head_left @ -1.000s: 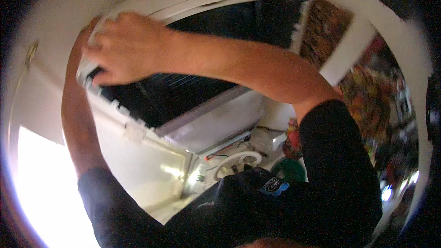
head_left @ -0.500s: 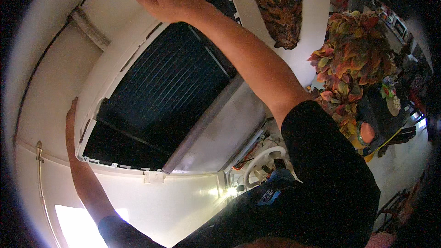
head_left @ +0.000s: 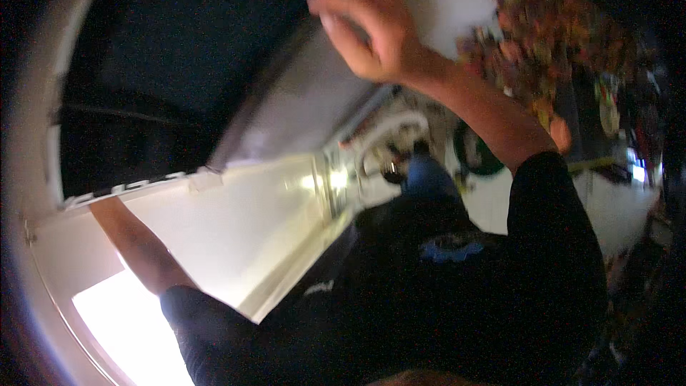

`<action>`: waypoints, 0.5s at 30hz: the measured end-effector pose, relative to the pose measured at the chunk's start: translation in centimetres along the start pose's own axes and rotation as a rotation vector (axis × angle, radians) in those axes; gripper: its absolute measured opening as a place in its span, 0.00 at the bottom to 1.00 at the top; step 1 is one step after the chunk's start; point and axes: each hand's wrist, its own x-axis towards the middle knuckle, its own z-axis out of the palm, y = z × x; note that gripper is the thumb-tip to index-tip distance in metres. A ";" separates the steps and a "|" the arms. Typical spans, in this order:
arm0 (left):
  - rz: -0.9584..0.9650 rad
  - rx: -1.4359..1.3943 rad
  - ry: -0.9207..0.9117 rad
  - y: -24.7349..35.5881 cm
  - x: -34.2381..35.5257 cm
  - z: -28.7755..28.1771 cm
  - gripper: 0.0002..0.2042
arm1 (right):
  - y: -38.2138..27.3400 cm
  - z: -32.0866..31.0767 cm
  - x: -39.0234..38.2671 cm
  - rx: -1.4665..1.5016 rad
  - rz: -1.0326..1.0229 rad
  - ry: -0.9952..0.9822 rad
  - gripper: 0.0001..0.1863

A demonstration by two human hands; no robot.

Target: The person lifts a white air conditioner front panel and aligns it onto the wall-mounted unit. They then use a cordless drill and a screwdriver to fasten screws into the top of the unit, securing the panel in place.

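My right hand [head_left: 364,25] is raised at upper centre in front of a large black panel [head_left: 164,36], its fingers loosely bent and apart, smeared by motion, with nothing visible in them. The panel fills the upper left and has a white, notched rim [head_left: 136,187]. My left forearm [head_left: 132,239] reaches up to the panel's lower left edge; the hand itself is hidden behind it. A grey strip [head_left: 279,100] runs along the panel's right side.
A white wall [head_left: 236,232] with a bright opening [head_left: 121,322] lies below the panel. At the right are autumn-coloured leaves [head_left: 536,28] and crowded blurred objects. A small light [head_left: 339,177] shines near a white curved fitting [head_left: 393,121].
My right hand has left the panel's upper rim and moved right in the view. The black panel sits higher and further left, looking larger. My left hand has gone out of sight behind it.
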 end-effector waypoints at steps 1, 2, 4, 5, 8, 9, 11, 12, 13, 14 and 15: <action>-0.002 -0.035 0.065 0.0 -2.4 0.3 0.12 | -1.6 -0.5 -6.1 0.102 0.098 -0.092 0.08; -0.030 -0.063 0.118 -0.3 -5.1 0.6 0.12 | -3.3 -1.0 -12.0 0.156 0.279 -0.289 0.07; -0.177 -0.104 0.213 -1.3 -12.6 0.8 0.13 | -5.7 -2.6 -22.5 0.142 0.577 -0.423 0.08; -0.298 -0.111 0.243 -1.9 -17.0 0.8 0.13 | -6.7 -3.5 -27.1 0.157 0.813 -0.524 0.08; -0.960 -0.153 0.315 -1.9 -32.4 1.1 0.15 | -8.9 -6.4 -38.0 0.122 1.355 -0.763 0.07; -1.224 -0.163 0.219 -1.0 -38.3 0.8 0.15 | -9.0 -6.2 -41.0 0.144 1.420 -0.842 0.07; -1.829 -0.349 0.060 2.8 -48.7 -0.5 0.16 | -8.5 -6.1 -46.5 0.168 1.636 -1.093 0.10; -2.048 -0.440 -0.041 3.9 -52.0 -0.6 0.18 | -7.8 -5.2 -49.1 0.191 1.645 -1.163 0.10; -2.177 -0.527 -0.244 5.6 -54.8 -0.4 0.20 | -7.2 -3.9 -51.9 0.201 1.697 -1.285 0.11; -2.198 -0.637 -0.426 7.7 -57.2 0.0 0.23 | -7.2 -2.5 -54.8 0.220 1.736 -1.383 0.12; -2.172 -0.747 -0.541 9.4 -58.6 0.9 0.25 | -6.7 -1.4 -58.0 0.230 1.701 -1.508 0.12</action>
